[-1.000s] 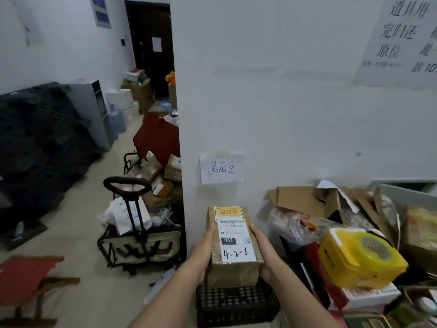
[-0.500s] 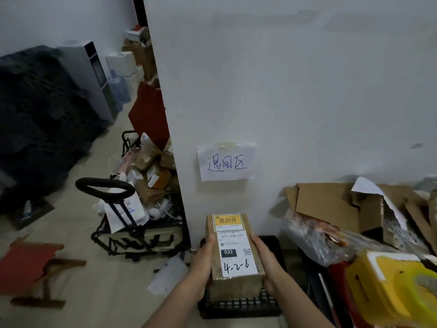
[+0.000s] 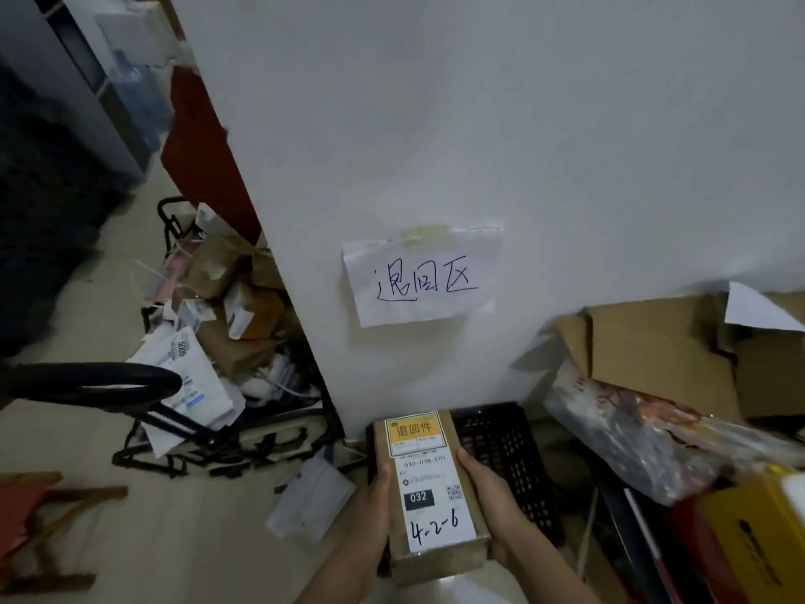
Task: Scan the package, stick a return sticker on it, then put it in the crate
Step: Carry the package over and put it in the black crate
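I hold a brown cardboard package [image 3: 431, 503] between both hands, just above a black perforated crate [image 3: 505, 455] on the floor by the white wall. The package bears a white shipping label marked "032" and "4-2-6", and a yellow return sticker [image 3: 414, 429] at its far end. My left hand [image 3: 370, 512] grips the package's left side, and my right hand [image 3: 488, 503] grips its right side. The package covers the crate's left part, and the crate's right half shows as bare mesh.
A handwritten paper sign [image 3: 422, 276] is taped to the wall above the crate. A black trolley [image 3: 174, 420] heaped with parcels stands at the left. Flattened cardboard [image 3: 662, 346], plastic bags and a yellow box [image 3: 758, 542] crowd the right. A white envelope [image 3: 309, 499] lies on the floor.
The view has tilted down and closed in on the crate. Both hands have lowered the package toward the crate, still gripping its sides.
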The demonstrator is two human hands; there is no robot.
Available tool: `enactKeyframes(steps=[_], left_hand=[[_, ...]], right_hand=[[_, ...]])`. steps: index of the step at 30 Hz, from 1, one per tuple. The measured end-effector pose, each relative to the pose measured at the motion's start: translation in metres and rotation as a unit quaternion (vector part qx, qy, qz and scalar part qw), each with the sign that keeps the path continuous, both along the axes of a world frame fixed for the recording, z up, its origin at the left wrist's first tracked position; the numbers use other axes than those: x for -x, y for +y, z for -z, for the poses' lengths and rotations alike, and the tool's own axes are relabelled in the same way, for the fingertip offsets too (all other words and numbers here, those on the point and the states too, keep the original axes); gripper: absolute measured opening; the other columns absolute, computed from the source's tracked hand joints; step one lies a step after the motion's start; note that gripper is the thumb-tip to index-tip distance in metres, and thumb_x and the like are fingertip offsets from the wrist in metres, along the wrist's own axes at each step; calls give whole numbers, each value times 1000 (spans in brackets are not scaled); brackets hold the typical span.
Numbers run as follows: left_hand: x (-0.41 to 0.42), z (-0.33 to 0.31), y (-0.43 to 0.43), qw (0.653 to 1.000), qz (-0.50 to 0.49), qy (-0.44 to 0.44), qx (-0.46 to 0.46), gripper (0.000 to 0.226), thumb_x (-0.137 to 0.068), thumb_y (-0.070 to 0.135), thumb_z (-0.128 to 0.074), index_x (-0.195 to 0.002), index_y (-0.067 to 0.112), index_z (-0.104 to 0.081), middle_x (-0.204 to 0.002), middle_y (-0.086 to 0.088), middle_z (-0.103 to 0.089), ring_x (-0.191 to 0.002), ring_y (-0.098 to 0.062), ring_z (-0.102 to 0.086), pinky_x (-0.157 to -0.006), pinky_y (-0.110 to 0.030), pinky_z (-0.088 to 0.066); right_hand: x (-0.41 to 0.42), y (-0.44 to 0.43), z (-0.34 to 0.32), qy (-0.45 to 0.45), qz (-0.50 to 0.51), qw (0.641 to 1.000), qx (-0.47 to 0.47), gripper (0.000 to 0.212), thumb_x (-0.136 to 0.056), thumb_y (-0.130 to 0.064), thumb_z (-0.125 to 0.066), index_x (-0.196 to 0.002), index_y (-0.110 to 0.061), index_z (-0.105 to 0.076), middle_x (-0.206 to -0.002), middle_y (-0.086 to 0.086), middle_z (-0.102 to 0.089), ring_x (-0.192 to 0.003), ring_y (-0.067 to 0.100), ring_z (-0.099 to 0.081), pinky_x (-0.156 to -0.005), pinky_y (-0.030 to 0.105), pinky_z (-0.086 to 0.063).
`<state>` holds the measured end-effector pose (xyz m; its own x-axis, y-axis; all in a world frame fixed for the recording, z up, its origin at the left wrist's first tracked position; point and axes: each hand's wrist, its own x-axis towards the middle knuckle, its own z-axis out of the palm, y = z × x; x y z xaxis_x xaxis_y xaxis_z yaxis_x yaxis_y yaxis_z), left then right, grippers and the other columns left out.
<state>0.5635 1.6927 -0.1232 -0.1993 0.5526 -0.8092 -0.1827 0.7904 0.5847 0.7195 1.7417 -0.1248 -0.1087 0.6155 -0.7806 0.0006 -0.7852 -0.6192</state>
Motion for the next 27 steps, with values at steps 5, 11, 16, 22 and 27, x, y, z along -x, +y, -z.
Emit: enactKeyframes(steps=[5, 11, 16, 22, 27], left_hand=[[4, 74, 20, 998, -53, 14, 8, 58, -94, 59, -29, -100, 22, -73, -93, -8, -78, -87, -29, -73, -89, -48, -55], [11, 170, 51, 996, -46, 72, 39, 54, -100, 42, -29, -79, 13, -69, -75, -7, -71, -71, -23, -66, -58, -27, -47], [11, 242, 80, 998, -40, 41, 32, 68, -89, 65, -31, -105, 13, -70, -101, -15, -75, -92, -31, -71, -87, -45, -57], [19, 327, 100, 999, -37, 35, 18, 73, -75, 77, -44, -116, 20, -63, -99, -5, -76, -86, -23, -74, -80, -42, -61], [14, 377, 102, 998, -5, 65, 24, 51, -95, 55, -35, -122, 14, -51, -105, -5, -67, -87, -19, -65, -68, -29, -54]], right_hand=[[18, 27, 64, -29, -27, 999, -6, 44, -93, -44, -51, -102, -6, -72, -93, 16, -78, -87, 37, -74, -88, 55, -56], [26, 39, 162, -31, -38, 999, 14, 43, -91, -45, -56, -119, -12, -60, -102, 8, -77, -88, 24, -76, -77, 40, -61], [25, 59, 226, -40, -22, 998, 38, 32, -90, -30, -62, -113, -13, -49, -104, 13, -73, -93, 30, -71, -75, 41, -57], [32, 86, 292, -27, -11, 999, 40, 22, -92, -19, -59, -110, -15, -47, -103, 14, -69, -87, 30, -70, -73, 43, -59], [34, 85, 355, -48, -4, 998, 34, 19, -93, -16, -58, -110, -15, -51, -97, 7, -68, -81, 22, -67, -67, 31, -55]])
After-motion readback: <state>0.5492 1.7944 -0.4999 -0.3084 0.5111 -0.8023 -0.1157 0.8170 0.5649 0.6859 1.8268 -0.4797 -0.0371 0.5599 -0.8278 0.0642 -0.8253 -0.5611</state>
